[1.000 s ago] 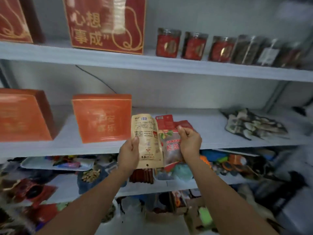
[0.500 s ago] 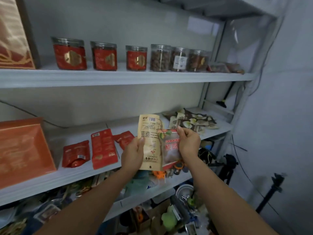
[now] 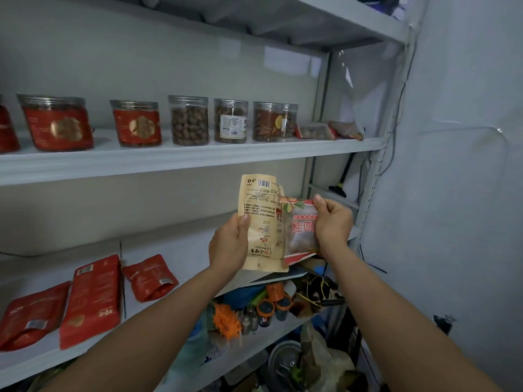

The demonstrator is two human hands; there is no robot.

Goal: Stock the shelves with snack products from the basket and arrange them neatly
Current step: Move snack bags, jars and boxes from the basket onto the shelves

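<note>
My left hand curls round the beige pouch, my right hand pinches the clear red packet — both upright, overlapping, the middle shelf just beyond (right hand nearer its right end, I judge).

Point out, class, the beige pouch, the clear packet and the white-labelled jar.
beige pouch (image 3: 260,210), head view, on its printed back panel.
clear packet (image 3: 300,230), head view, on its red lettering.
white-labelled jar (image 3: 232,126), head view, on its white label.
</note>
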